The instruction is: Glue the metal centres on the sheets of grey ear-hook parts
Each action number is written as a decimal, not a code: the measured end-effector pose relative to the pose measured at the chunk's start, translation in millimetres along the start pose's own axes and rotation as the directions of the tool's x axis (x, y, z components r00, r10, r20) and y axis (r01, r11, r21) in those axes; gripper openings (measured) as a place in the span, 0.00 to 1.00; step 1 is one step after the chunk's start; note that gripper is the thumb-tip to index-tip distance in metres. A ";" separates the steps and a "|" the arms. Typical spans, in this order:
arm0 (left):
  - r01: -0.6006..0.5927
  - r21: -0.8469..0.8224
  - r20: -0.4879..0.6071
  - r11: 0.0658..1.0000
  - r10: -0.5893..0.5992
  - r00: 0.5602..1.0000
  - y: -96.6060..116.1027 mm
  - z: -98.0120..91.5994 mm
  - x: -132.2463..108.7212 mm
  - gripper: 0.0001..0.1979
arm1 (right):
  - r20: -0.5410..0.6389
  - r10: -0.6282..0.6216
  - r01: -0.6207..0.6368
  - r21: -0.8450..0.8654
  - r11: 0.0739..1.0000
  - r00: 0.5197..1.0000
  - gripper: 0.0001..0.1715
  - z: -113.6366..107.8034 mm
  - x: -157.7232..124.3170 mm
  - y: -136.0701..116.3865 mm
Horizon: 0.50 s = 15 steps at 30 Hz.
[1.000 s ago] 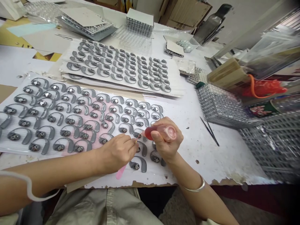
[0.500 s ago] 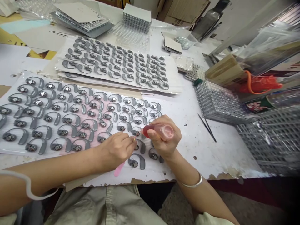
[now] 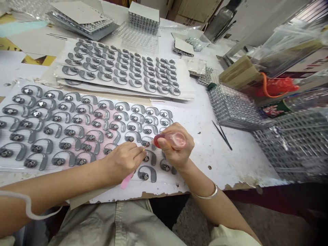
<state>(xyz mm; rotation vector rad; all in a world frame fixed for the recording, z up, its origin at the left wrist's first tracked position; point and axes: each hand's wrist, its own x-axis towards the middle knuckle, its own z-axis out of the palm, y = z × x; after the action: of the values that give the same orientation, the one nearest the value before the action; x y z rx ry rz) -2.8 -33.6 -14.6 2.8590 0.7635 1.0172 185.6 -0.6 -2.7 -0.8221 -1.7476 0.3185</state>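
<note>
Red bottle point(image 3: 170, 140) is clasped in right hand point(image 3: 180, 148), its deeper-red end turned toward left hand point(image 3: 125, 155). In the latter, a thin yellow-tipped tool point(image 3: 144, 149), mostly hidden, is pinched. Grey curved pieces point(image 3: 153, 158) are ranged beneath and beyond both hands. Judged best: bottle squeezed lightly, tool held steady, neighbouring pieces left unbrushed.

The white counter point(image 3: 220, 164) is chipped along its front edge. Dark tweezers point(image 3: 228, 142) lie near the stacked grid-like trays point(image 3: 230, 106) at right. A red plastic bag point(image 3: 283, 85) sits beside a cardboard box point(image 3: 238, 70). At rear, a grey bottle point(image 3: 220, 21) stands tilted in view; a card-topped stack point(image 3: 144, 21) is further left.
</note>
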 end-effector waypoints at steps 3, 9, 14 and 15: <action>0.000 -0.013 0.007 1.000 0.000 1.000 -1.1 0.1 -0.2 0.09 | 0.006 -0.003 0.003 0.006 1.000 1.000 0.07 -0.8 -0.1 -0.3; -0.005 -0.036 -0.006 0.999 0.005 1.000 -2.1 -2.1 1.5 0.08 | 0.013 -0.003 0.003 0.001 1.000 1.000 0.08 -2.1 1.1 -0.6; 0.007 -0.055 0.000 0.998 -0.007 1.000 -3.1 0.2 -0.2 0.08 | 0.017 -0.021 0.021 -0.003 1.000 1.000 0.07 -1.2 0.9 -1.7; 0.009 -0.060 -0.005 0.998 -0.009 1.000 -3.4 0.9 -0.9 0.08 | 0.017 -0.026 0.026 -0.003 1.000 1.000 0.07 -0.6 0.7 -1.6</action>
<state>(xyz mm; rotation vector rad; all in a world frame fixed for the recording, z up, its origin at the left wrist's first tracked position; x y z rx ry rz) -4.4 -30.9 -16.4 2.8012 0.7324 1.0294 185.5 -1.4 -1.1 -0.7999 -1.7732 0.3062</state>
